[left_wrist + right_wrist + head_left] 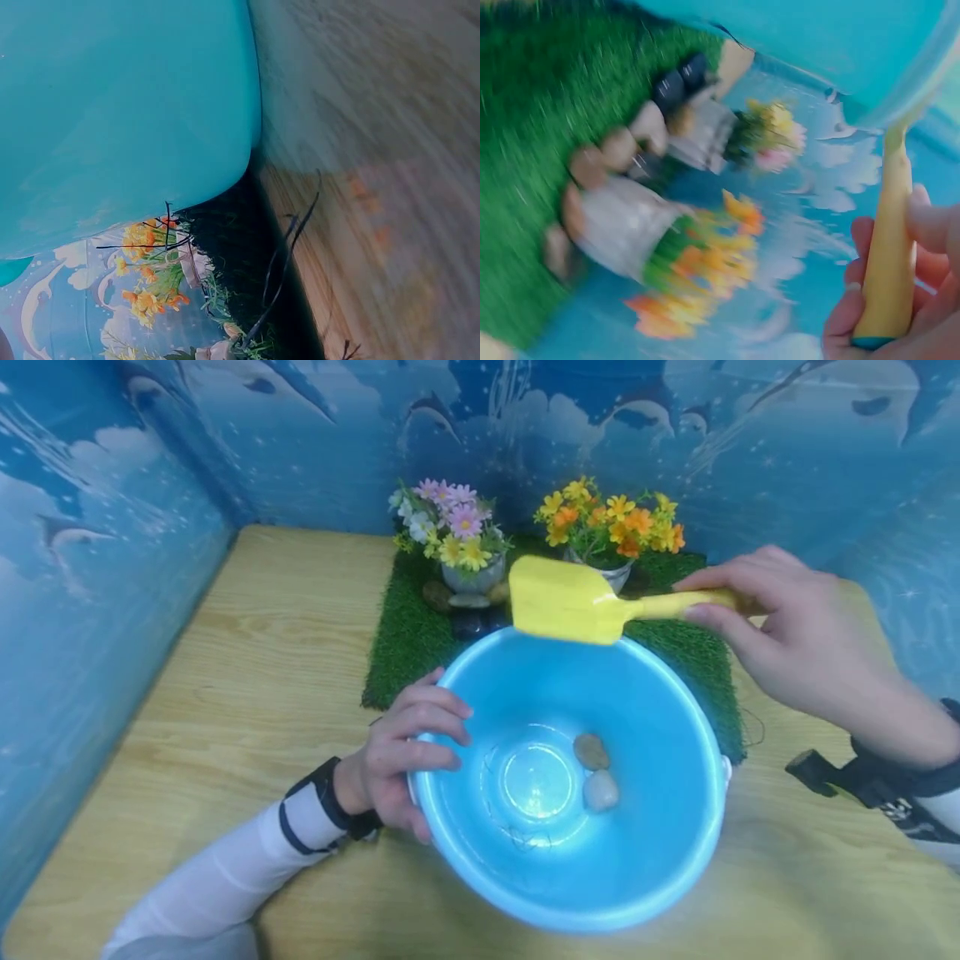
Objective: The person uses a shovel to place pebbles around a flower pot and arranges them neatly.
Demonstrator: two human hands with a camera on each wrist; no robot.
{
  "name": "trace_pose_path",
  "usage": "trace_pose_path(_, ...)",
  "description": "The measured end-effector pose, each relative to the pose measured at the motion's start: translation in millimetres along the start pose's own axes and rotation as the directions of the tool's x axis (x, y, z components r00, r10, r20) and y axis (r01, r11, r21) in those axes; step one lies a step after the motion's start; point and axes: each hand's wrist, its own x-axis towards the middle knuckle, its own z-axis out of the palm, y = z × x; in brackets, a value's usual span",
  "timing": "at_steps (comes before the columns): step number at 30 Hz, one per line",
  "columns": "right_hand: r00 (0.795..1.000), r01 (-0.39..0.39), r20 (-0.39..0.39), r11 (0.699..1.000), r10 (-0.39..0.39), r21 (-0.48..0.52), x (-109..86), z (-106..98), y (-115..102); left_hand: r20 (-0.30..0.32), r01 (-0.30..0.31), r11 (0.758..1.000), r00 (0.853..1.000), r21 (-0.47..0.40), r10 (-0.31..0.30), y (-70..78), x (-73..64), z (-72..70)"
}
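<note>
My right hand (795, 627) grips the handle of a yellow toy shovel (566, 600), whose blade overlaps the far rim of a light blue bucket (660, 868) in the head view. In the right wrist view, fingers and thumb wrap the yellow handle (889, 255). My left hand (412, 752) holds the bucket's left rim, fingers over the edge and thumb outside. Inside, a brown stone (591, 751) and a pale stone (601, 791) lie on the bottom, right of its centre. The left wrist view shows the bucket's outer wall (127, 112), with the left hand mostly hidden.
Behind the bucket, a green turf mat (408, 643) lies on the wooden table (285, 635). Two flower pots stand there, one with pink and yellow flowers (461, 522), one with orange flowers (618, 522). Several stones (619, 146) line the pots. A dolphin-print backdrop (337, 452) encloses the table.
</note>
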Motion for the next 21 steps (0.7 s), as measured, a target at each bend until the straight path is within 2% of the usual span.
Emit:
trace_pose_path(1, 0.994, 0.099, -0.043, 0.994, -0.102, -0.049, 0.2, -3, -5, 0.000, 0.001, 1.000, 1.000, 0.000, -0.001, 0.1, -0.1, -0.3)
trace_pose_path(2, 0.978, 0.189, -0.065, 0.977, -0.196, -0.098, 1.1, -6, -9, 0.001, 0.004, 1.000, 1.000, 0.001, -0.004, 0.3, -0.2, -0.7)
trace_pose_path(3, 0.955, 0.274, -0.074, 0.950, -0.287, -0.147, 2.2, -8, -12, 0.001, 0.006, 1.000, 1.000, 0.003, -0.006, 0.4, -0.4, -1.0)
trace_pose_path(5, 0.891, 0.425, -0.075, 0.881, -0.447, -0.209, 4.2, -7, -16, 0.002, 0.010, 1.000, 1.000, 0.007, -0.010, 0.6, -0.7, -1.6)
trace_pose_path(7, 0.841, 0.516, -0.028, 0.815, -0.541, -0.262, 3.8, -4, -19, 0.001, 0.009, 1.000, 1.000, 0.008, -0.009, 0.5, -1.3, -1.7)
trace_pose_path(10, 0.784, 0.610, 0.067, 0.745, -0.617, -0.272, 2.3, 2, -31, 0.002, 0.012, 1.000, 1.000, 0.006, -0.012, 0.4, -2.7, -1.8)
trace_pose_path(13, 0.753, 0.657, 0.197, 0.705, -0.627, -0.267, 1.1, 5, -48, 0.003, 0.010, 1.000, 1.000, 0.001, -0.010, 0.2, -2.8, -1.3)
trace_pose_path(14, 0.735, 0.678, 0.225, 0.682, -0.640, -0.276, 1.3, 8, -50, 0.004, 0.010, 1.000, 1.000, 0.000, -0.010, 0.2, -2.6, -1.2)
trace_pose_path(17, 0.678, 0.734, 0.328, 0.583, -0.658, -0.348, 0.9, 17, -56, -0.003, -0.007, 1.000, 1.000, -0.007, 0.007, -0.2, -0.7, 0.0)
trace_pose_path(20, 0.644, 0.763, 0.408, 0.502, -0.647, -0.408, 0.2, 25, -62, -0.009, -0.022, 1.000, 1.000, -0.011, 0.021, -0.5, 1.2, 0.6)
trace_pose_path(21, 0.640, 0.766, 0.425, 0.489, -0.640, -0.416, 0.1, 28, -64, -0.011, -0.024, 1.000, 1.000, -0.012, 0.024, -0.6, 1.7, 0.5)
